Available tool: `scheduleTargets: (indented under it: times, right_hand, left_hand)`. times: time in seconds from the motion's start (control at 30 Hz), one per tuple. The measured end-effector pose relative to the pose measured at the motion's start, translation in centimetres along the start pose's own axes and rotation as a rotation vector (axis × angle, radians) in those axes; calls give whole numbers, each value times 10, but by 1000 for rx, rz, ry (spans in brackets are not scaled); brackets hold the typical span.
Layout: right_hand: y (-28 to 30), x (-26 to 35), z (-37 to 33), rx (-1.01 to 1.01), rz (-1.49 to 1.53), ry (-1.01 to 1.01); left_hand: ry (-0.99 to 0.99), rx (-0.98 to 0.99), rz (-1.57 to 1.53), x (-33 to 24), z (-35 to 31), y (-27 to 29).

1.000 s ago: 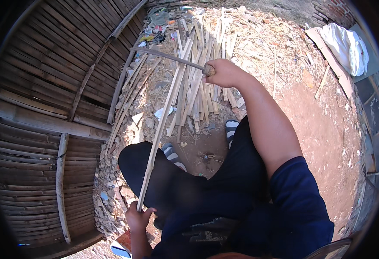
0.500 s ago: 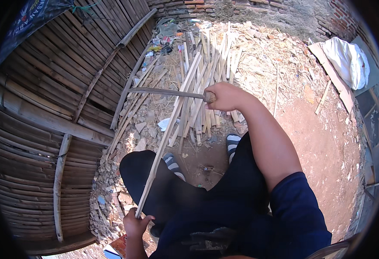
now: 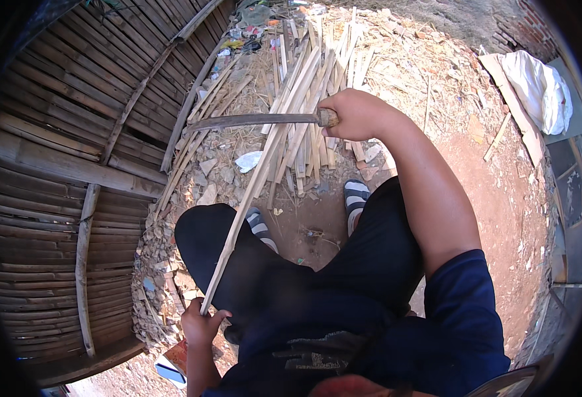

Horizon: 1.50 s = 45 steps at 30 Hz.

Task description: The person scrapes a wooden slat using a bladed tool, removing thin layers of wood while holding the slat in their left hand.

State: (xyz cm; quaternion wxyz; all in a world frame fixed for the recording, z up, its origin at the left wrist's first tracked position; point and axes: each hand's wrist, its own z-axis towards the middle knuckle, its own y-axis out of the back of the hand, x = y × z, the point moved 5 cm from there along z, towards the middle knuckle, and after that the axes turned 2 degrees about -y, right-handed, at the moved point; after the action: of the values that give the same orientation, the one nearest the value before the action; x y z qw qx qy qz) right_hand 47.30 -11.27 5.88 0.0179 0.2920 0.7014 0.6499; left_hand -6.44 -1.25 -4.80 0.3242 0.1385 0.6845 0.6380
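Note:
My right hand (image 3: 354, 116) is closed around the wooden handle of a long, curved machete (image 3: 251, 120), whose dark blade points left. The blade lies across a bamboo strip (image 3: 248, 205), seeming to touch it. Gripped at its near end by my left hand (image 3: 200, 324), that pale strip slants up and away past my left knee. Its far end overlaps a pile of split bamboo strips (image 3: 301, 149) on the ground beyond my feet.
A bamboo-slat wall (image 3: 59, 225) stands along the left side. Rubble and dry straw cover much of the ground. At the right lie a white sack (image 3: 536, 92) and a flat board (image 3: 513, 109). A brick wall (image 3: 536, 30) closes off the far right.
My right hand and the machete have shifted slightly, with the blade now flatter across the strip. The whole view has tilted a little downward. Both hands keep their hold.

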Motion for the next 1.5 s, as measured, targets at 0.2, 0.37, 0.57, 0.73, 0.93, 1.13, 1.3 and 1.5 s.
scheduleTargets:
  times: [0.2, 0.37, 0.57, 0.73, 0.93, 1.13, 1.3, 1.5]
  right_hand:
    - [8, -2, 5, 91, -56, 15]
    - [-3, -19, 7, -16, 67, -3]
    - [-9, 3, 6, -14, 22, 169]
    - [6, -32, 6, -214, 102, -13]
    - [0, 13, 3, 9, -68, 93]
    - [-7, -9, 9, -148, 35, 90]
    - [4, -14, 12, -122, 22, 32]
    - [-1, -9, 9, -202, -35, 97]
  left_hand:
    - [-2, -17, 23, -1, -2, 3]
    - [-8, -20, -23, 0, 2, -1]
    - [13, -12, -7, 6, -2, -2]
    - [2, 6, -8, 4, 4, -4]
    - [85, 31, -31, 8, -2, -7]
    - [116, 50, -48, 4, 4, -6]
    - [22, -5, -41, 6, 9, -12]
    - [108, 74, -63, 17, 3, -15]
